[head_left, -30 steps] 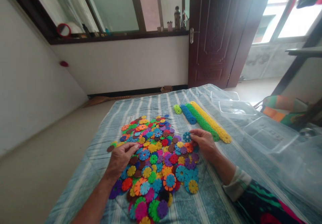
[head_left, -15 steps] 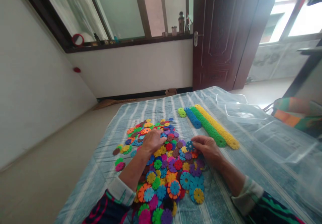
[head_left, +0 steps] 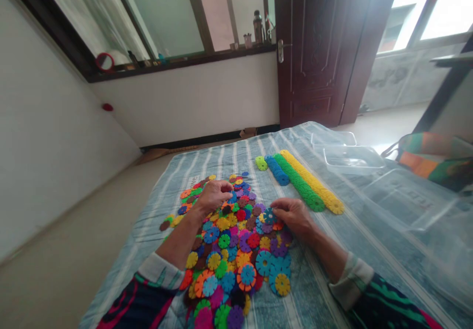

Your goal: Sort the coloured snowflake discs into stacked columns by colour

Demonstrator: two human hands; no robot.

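Observation:
A spread pile of plastic snowflake discs (head_left: 223,241) in many colours, with notched rims, lies on the striped bedsheet (head_left: 148,250). My right hand (head_left: 295,216) pinches a blue snowflake disc (head_left: 269,215) by its edge, above the pile's right side. Over the far part of the pile, my left hand (head_left: 212,197) has its thumb and fingers closed on another blue snowflake disc (head_left: 232,197), partly hidden by the fingertips. Beyond my right hand lie a yellow row (head_left: 312,181), a green row (head_left: 299,181) and a shorter blue row (head_left: 277,170) of discs, beside a light green piece (head_left: 261,163).
Clear plastic boxes (head_left: 353,159) and a larger clear container (head_left: 410,198) stand on the right of the bed. An orange and green bag (head_left: 424,159) is past them. A brown door (head_left: 321,48) and a window ledge with small items are behind.
My left hand has lifted and drawn back left from the pile, with a blue disc at its fingertips. My right hand keeps its blue disc. The view has shifted slightly.

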